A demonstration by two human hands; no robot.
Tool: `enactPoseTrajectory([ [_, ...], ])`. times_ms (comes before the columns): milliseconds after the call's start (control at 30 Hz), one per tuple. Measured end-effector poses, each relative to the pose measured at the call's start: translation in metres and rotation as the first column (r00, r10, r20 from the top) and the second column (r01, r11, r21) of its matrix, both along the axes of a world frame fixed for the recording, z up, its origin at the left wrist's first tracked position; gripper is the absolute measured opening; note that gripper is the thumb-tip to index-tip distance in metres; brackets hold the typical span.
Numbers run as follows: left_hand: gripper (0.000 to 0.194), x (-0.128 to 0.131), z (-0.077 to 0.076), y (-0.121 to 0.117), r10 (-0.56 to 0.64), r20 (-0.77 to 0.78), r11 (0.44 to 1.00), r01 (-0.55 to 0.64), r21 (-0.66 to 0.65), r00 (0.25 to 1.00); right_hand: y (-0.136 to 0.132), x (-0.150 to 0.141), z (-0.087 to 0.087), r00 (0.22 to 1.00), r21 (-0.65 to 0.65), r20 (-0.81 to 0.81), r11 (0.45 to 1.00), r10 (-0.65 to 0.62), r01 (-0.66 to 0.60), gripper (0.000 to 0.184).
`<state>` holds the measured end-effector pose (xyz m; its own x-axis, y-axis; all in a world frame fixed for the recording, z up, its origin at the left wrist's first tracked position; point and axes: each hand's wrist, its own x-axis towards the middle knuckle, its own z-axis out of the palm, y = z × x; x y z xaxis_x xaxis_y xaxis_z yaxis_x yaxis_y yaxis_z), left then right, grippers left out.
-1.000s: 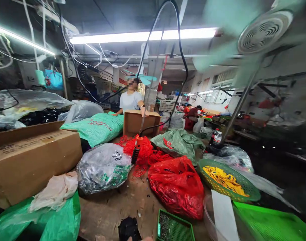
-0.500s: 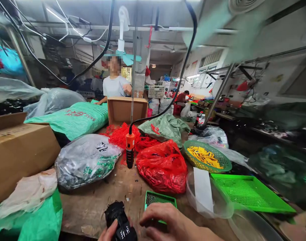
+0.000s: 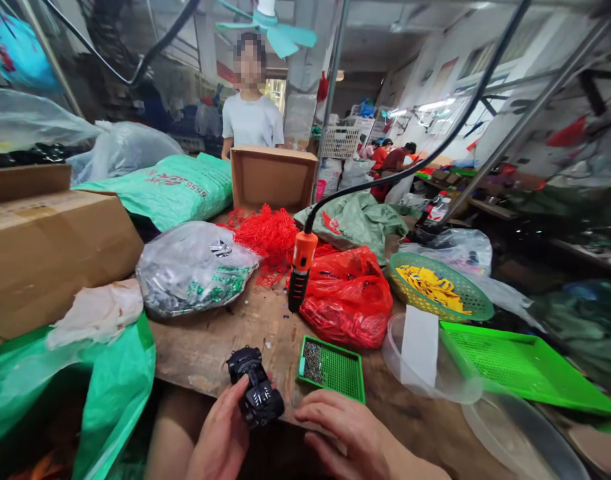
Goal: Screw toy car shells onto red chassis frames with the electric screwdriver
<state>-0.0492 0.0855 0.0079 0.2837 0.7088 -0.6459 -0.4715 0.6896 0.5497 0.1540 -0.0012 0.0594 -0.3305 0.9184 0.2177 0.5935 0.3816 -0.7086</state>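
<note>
My left hand [image 3: 224, 427] is closed around a black plastic toy car [image 3: 256, 390], thumb on top. The car is held at the table's near edge, tilted, its wheels and glossy middle showing. To the right, my right hand [image 3: 343, 427] has its fingers stretched out, slightly bent and apart, with nothing visible in them. It is just below a small green tray [image 3: 343, 370] with small metal screws [image 3: 313, 360] at its left side. An orange and black electric screwdriver [image 3: 301, 270] hangs above the table from a black cable.
A red plastic bag [image 3: 345, 303] and a clear bag of parts [image 3: 185, 267] lie behind. On the right are a clear bowl [image 3: 398, 360], a green basket [image 3: 400, 293] with yellow pieces and a large green tray [image 3: 575, 380]. A person [image 3: 253, 113] stands behind an open carton [image 3: 275, 180].
My view has tipped down and shifted, so more of both hands and the table edge shows. My left hand keeps hold of the toy car. The person opposite has lowered a raised arm.
</note>
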Motion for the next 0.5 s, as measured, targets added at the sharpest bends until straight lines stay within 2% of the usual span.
enactPoseTrajectory([
  [133,0.037,-0.002,0.007,0.003,-0.047,-0.014,0.998,0.047,-0.040,0.999,-0.012,0.015,-0.011,0.981,0.081,0.064,0.981,-0.184,0.179,0.027],
  [300,0.040,-0.005,-0.004,0.004,-0.084,0.016,0.995,0.085,-0.047,0.996,-0.022,0.042,-0.018,0.902,0.142,0.093,0.903,-0.421,0.406,0.027],
  [400,0.034,-0.005,-0.003,0.003,-0.051,0.022,0.998,0.052,-0.020,0.998,-0.027,0.052,-0.023,0.876,0.171,0.084,0.873,-0.476,0.458,0.026],
  [500,0.029,-0.004,-0.002,0.000,-0.020,0.048,1.000,0.021,-0.014,0.999,-0.028,0.056,-0.039,0.868,0.165,0.001,0.856,-0.497,0.490,0.027],
])
